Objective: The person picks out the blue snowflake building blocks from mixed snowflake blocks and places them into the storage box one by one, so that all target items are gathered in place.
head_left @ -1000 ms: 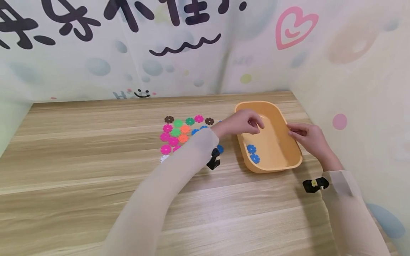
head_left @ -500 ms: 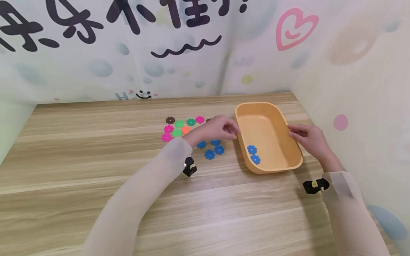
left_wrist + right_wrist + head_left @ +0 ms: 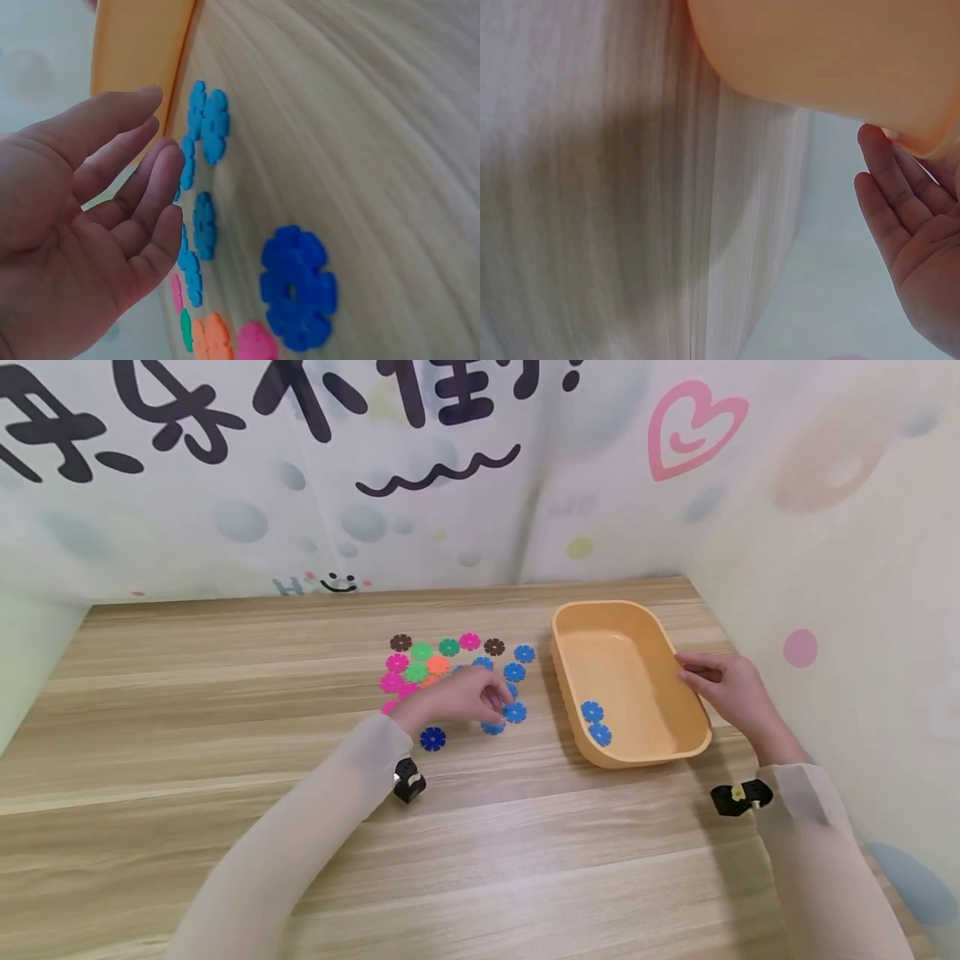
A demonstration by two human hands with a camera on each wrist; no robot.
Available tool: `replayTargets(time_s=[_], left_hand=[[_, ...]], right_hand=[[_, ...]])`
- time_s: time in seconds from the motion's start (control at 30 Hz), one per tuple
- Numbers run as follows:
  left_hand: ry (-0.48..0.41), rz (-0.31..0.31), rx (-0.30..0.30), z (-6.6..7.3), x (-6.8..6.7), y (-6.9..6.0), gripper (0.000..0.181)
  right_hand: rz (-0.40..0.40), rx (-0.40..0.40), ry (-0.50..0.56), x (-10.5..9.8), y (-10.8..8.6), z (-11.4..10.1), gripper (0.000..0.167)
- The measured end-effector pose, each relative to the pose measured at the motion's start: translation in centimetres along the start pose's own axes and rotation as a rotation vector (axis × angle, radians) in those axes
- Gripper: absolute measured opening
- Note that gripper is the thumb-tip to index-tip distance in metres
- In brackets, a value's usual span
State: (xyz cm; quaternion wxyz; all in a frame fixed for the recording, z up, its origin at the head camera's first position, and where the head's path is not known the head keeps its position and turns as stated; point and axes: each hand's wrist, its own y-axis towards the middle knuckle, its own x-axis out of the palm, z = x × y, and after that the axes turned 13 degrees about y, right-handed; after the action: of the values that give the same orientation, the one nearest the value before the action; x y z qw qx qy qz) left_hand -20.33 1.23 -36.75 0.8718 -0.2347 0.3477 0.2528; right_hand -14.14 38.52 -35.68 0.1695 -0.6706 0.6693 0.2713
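Flat on the table (image 3: pixel 540 852) now, round blue discs (image 3: pixel 515 713) are overhung by the left hand (image 3: pixel 461 696) — its loosely bent fingers empty, others sited just beyond, tray-side — while the tray's (image 3: pixel 633 685) outer rim is pinched by the farther right hand (image 3: pixel 726 689).

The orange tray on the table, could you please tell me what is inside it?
Two light-blue flower-shaped discs lie in the orange tray, along its left wall toward the near end. The near side may cover a thin strip of its floor; I cannot see there.
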Motion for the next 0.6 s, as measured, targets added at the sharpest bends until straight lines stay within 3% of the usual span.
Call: replayTargets(time_s=[0.6], left_hand=[[0.157, 0.040, -0.025, -1.14, 0.97, -0.55, 0.034]], right_hand=[[0.027, 0.030, -0.014, 0.13, -0.15, -0.36, 0.032]])
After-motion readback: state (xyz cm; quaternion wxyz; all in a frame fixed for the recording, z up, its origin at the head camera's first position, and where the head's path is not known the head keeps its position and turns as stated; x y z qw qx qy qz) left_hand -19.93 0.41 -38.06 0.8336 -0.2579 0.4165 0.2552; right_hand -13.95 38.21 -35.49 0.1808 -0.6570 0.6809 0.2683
